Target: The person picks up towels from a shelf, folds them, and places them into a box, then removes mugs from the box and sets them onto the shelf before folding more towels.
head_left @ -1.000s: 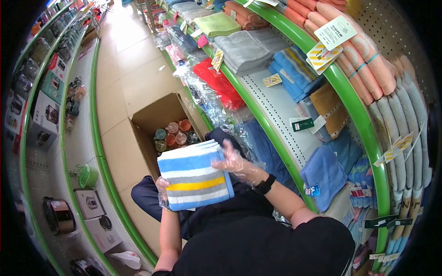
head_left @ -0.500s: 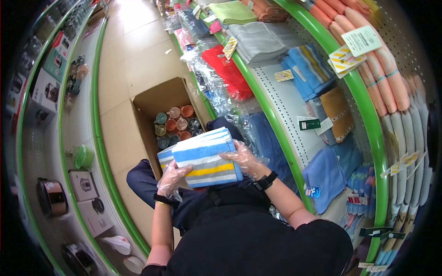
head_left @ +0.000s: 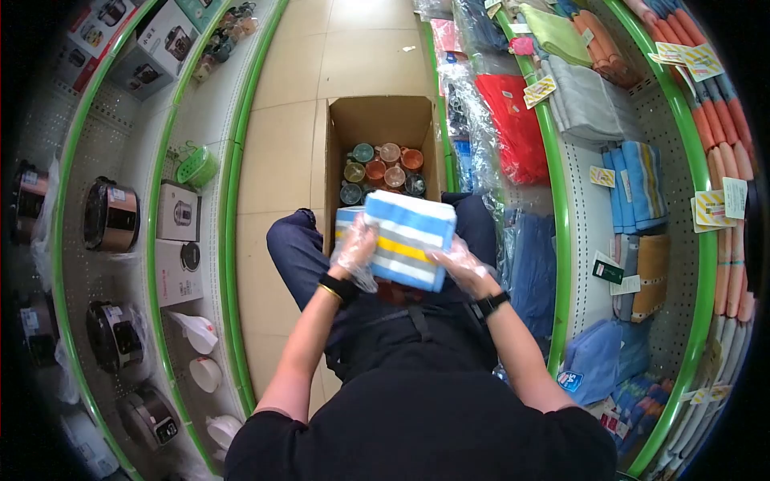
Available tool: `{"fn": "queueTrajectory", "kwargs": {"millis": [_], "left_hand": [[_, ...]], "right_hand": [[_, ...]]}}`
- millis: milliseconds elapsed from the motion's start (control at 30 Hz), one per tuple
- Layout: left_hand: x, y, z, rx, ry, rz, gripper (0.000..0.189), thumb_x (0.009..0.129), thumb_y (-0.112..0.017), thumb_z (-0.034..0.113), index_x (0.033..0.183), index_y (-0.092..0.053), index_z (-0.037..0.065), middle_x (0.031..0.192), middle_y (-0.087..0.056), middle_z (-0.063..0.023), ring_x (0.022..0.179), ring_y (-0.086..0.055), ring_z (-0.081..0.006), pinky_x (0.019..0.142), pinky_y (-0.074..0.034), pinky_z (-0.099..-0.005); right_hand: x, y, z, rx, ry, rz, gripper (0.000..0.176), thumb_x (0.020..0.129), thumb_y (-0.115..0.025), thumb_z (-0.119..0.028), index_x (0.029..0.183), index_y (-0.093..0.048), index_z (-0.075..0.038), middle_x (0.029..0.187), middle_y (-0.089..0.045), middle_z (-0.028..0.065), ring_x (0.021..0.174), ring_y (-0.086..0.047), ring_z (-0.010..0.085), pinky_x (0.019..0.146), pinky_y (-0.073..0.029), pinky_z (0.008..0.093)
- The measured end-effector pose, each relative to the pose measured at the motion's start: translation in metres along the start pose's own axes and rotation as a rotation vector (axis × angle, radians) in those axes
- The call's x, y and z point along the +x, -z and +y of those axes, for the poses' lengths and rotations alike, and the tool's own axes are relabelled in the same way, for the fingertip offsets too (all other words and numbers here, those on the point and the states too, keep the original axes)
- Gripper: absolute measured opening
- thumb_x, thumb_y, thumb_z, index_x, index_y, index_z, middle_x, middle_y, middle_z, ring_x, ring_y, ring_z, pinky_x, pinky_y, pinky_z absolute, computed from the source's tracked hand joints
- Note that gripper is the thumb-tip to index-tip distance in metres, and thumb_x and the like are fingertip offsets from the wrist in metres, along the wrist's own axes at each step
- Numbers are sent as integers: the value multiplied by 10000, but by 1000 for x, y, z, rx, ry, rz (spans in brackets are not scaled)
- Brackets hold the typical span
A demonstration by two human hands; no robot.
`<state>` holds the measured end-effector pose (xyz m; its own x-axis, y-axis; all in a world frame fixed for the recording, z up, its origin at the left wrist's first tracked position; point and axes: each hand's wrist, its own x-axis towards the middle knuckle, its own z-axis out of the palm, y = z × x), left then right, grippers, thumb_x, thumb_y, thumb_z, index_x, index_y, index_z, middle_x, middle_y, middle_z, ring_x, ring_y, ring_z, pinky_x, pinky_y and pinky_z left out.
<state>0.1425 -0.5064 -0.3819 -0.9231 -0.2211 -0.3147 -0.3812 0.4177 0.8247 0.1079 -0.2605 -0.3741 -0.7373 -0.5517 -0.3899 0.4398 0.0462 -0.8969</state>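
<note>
A folded towel (head_left: 409,234) with blue, white, grey and yellow stripes is held over my lap between both hands. My left hand (head_left: 354,248), in a clear plastic glove, is closed on its left edge. The gloved right hand (head_left: 465,264) grips the lower right corner. Part of another striped towel (head_left: 345,218) shows behind the left side of the first. Just beyond is an open cardboard box (head_left: 383,119) with several coloured glass mugs (head_left: 375,170) in it; the towel overlaps its near end in this view.
Right-hand shelves (head_left: 581,188) carry folded towels, including a blue striped stack (head_left: 638,184), and a red plastic-wrapped pack (head_left: 513,128). Cookers (head_left: 112,215), boxes and a green basket (head_left: 196,167) stand on the left shelves. Tiled floor (head_left: 281,144) runs between.
My view has turned, so the box now appears straight ahead. The towel stays in both hands and is tilted differently, its right end lower.
</note>
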Motion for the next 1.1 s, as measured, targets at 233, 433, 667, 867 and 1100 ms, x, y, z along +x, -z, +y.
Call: {"fn": "queueTrajectory", "kwargs": {"millis": [233,433,667,867,1100], "left_hand": [[103,-3,-149,39,0,127,322,830,-555,211,1063,-514,-7,986,-616,-263,958,-578,-438,811,-461,-472],[87,-2,-137,373,160,34,347,742,-584,203,1016,-555,-8,973,-631,-261,960,-607,-394,816,-478,-460],[75,-19,-135,499,351,-19,745,782,-511,83,1387,-127,-124,1290,-451,-318,1176,-498,-384,975,-427,-395],[74,-52,-139,1240,352,-703,629,711,-723,333,1242,-570,34,1407,-411,-183,1334,-323,-380,1084,-260,-546],[56,-56,-137,996,-100,-120,545,747,-545,171,1208,-515,-117,1281,-494,-289,1274,-350,-487,1111,-232,-490]], "right_hand": [[124,-20,45,-584,-368,240,498,826,-654,-335,1175,-549,6,1063,-641,138,926,-615,230,792,-496,350],[160,-4,172,-500,-384,-14,520,850,-549,-445,1102,-593,7,1153,-602,190,1071,-574,323,881,-458,390],[137,-42,115,-1633,12,-627,309,820,-516,-118,1054,-643,39,1080,-628,255,1009,-630,325,930,-456,407],[120,-54,91,-1562,-3,-517,263,801,-512,-164,946,-705,-61,1005,-672,179,941,-655,311,859,-495,401],[76,-49,72,-1005,313,182,328,826,-497,-260,974,-619,6,956,-626,235,902,-617,360,806,-486,428]]}}
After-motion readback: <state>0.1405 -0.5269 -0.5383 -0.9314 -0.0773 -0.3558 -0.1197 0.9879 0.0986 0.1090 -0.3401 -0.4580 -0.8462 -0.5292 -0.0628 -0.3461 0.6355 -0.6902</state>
